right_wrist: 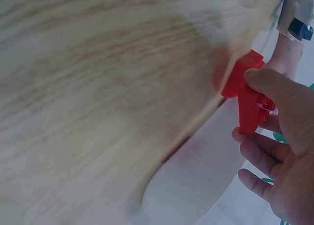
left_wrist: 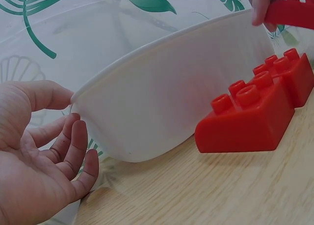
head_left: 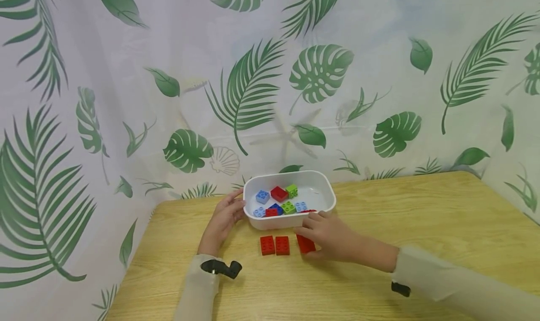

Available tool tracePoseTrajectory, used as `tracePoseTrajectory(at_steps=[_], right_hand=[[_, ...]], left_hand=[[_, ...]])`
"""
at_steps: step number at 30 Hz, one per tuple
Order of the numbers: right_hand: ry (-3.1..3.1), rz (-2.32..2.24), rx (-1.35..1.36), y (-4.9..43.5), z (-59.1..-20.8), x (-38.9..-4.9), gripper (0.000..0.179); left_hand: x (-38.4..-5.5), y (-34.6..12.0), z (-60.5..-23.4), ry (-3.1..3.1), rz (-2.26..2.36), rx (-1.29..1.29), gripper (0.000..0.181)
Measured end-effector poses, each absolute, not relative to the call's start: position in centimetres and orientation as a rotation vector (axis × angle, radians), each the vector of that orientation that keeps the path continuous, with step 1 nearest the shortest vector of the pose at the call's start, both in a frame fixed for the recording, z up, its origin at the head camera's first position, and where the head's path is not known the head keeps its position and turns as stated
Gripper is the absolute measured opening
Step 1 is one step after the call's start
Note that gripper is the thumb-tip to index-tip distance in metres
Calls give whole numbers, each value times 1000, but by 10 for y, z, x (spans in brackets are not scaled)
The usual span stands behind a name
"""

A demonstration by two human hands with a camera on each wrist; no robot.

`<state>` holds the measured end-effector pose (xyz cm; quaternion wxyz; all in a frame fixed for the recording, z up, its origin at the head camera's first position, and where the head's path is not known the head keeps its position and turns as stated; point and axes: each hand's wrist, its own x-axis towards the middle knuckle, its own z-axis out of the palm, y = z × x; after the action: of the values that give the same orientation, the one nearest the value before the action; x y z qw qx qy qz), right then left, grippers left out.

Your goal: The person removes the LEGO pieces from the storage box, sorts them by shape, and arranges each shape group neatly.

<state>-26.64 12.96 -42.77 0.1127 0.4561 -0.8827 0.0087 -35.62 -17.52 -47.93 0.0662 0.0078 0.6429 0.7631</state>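
Observation:
A white tub [head_left: 270, 224] with rounded corners stands near the table's back edge. At its left end my left hand [head_left: 222, 220] touches the rim; the left wrist view shows the lower fingers loosely bent beside the wall. My right hand [head_left: 331, 236] pinches a red building block [right_wrist: 248, 112] between thumb and fingers, in front of the tub, its studs facing the palm in the right wrist view. To the left, a red block [head_left: 267, 245] and another red block [head_left: 282, 245] stand side by side on the table, studs up.
Inside the tub lie several blocks, among them a light blue block [head_left: 262, 197], a red block [head_left: 279, 193] and a green block [head_left: 288, 207]. The wooden table [head_left: 329, 293] meets a leaf-patterned curtain [head_left: 261, 138] behind the tub.

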Motion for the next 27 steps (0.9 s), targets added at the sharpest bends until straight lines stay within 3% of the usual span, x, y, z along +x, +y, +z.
tracePoseTrajectory(at_steps=[27], right_hand=[[-2573, -100, 1351, 117, -446, -272, 59]], left_hand=[[-356, -175, -481, 1950, 2293, 11, 50]])
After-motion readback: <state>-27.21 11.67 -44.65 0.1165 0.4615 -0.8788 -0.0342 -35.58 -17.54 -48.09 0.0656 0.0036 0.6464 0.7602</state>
